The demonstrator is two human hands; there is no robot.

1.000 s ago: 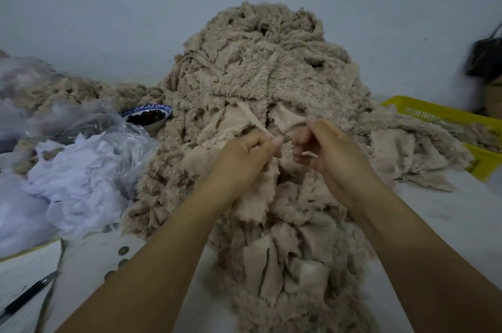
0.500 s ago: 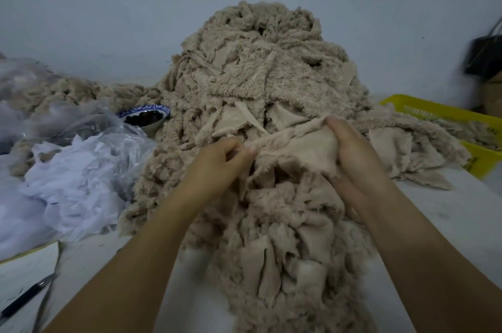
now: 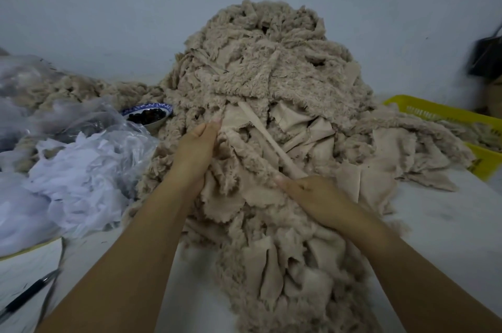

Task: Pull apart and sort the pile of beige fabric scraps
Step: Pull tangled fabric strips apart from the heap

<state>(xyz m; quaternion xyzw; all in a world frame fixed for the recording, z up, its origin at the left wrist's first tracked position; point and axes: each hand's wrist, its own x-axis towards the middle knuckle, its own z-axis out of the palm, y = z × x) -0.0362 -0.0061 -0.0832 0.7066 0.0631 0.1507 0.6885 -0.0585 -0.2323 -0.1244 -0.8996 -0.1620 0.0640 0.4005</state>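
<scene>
Pile of beige scraps (image 3: 271, 74): fluffy, ragged, heaped on table (image 3: 448, 224). Right hand (image 3: 312, 194) grips narrow strip (image 3: 260, 131), fingers curled. Left hand (image 3: 195, 150): fingers near straight against pile; pinch unclear. Bowl (image 3: 148, 115), white scraps (image 3: 81, 175) crowd left; yellow basket (image 3: 434, 111) right.

The pile of fabric scraps (image 3: 271, 74) is shown in plain beige, its fleecy faces a greyer tan and its smooth backings a paler, pinkish beige; the same pale tone is seen on the narrow strip (image 3: 260, 131). White is seen on the tissue scraps (image 3: 76, 169) and the table (image 3: 448, 224). The plastic bag (image 3: 114, 126) is clear with grey glints. The bowl (image 3: 148, 109) is patterned blue on white at its rim, with dark brown contents. The basket (image 3: 434, 112) is yellow, the pen (image 3: 24, 297) black, the wall (image 3: 108, 6) pale blue-grey
</scene>
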